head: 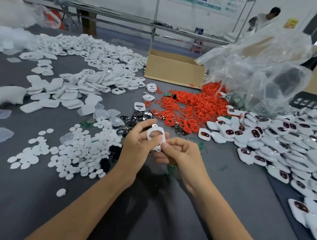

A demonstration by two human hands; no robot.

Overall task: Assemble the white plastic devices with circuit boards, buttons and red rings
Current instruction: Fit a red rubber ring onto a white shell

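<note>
My left hand [137, 146] and right hand [182, 154] both pinch the thin white plastic shell [163, 136] by its rim (light, stiff, I'd judge).

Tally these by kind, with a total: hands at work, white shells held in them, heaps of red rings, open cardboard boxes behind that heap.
Hands: 2, the left hand and the right hand
White shell, gripped by both hands: 1
Heap of red rings: 1
Open cardboard box: 1
Total: 5
</note>
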